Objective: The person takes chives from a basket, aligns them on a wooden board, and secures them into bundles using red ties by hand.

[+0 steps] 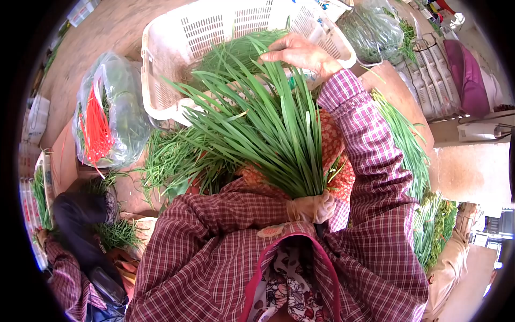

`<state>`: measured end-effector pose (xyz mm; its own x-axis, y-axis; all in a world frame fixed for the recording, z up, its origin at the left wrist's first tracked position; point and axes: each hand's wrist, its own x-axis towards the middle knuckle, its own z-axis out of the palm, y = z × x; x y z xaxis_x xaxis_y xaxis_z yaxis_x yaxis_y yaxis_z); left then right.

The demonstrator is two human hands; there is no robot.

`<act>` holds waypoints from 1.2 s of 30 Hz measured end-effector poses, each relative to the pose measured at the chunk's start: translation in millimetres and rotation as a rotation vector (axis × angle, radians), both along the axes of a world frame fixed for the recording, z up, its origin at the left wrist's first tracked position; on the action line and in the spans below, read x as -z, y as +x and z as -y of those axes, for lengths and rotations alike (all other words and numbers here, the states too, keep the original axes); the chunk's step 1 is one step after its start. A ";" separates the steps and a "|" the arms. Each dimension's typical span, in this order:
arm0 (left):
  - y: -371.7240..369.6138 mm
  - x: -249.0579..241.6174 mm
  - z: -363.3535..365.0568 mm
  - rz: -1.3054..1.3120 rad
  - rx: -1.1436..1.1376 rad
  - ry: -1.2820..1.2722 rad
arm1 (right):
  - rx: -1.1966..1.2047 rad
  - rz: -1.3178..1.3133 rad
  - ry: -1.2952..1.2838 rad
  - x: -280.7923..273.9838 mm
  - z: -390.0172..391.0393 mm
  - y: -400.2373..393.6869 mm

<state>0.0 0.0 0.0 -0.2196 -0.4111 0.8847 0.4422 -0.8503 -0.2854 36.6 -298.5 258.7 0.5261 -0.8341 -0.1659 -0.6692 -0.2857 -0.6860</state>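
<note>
Across my lap lies a fanned bunch of garlic chives [263, 126], long flat green leaves spreading up and left. My left hand [314, 207] is closed around the base of the bunch, close to my chest. Up by the basket rim, my right hand [300, 53] has its fingers pinched at the leaf tips; the fingertips are partly hidden. Beyond the tips stands a white plastic basket [161, 88] with loose green leaves [244, 51] inside. Under the bunch at left is a heap of thin green trimmings [174, 161].
At left, a clear plastic bag [129, 107] has red strips [96, 129] hanging on it. More long greens [399, 142] lie right of my arm. A bagged bundle [373, 32] sits at the upper right. Another person's dark-clothed leg [80, 225] is at the left.
</note>
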 end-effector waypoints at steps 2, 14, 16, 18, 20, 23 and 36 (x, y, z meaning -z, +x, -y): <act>15.5 8.0 -0.8 0.457 0.175 -0.071 | 0.066 0.011 -0.054 0.1 -7.3 3.3; -15.0 22.6 -10.4 0.182 0.146 0.016 | 0.255 0.564 -0.569 -44.5 13.5 -22.0; 9.2 0.3 -13.4 0.595 0.195 0.201 | 0.215 0.409 -0.691 -59.9 -19.7 -33.8; 26.8 -18.6 -12.5 0.799 0.224 0.293 | 0.157 0.297 -0.520 -63.8 -54.9 -43.2; 35.5 -25.4 -9.6 0.439 1.071 0.965 | 0.014 0.253 -0.272 -49.9 -80.6 -51.4; 52.9 -59.9 4.0 -0.345 2.051 1.648 | -0.039 0.119 -0.142 -28.1 -119.6 -57.4; 66.5 -88.7 12.0 -0.685 2.387 1.774 | 0.034 0.356 -0.608 -38.6 -113.9 -16.6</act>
<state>66.5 -12.0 88.7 -0.8505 -0.0297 0.5252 -0.1700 0.9603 -0.2211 20.0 -184.7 297.3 0.4342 -0.7413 0.5118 -0.4493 -0.6707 -0.5902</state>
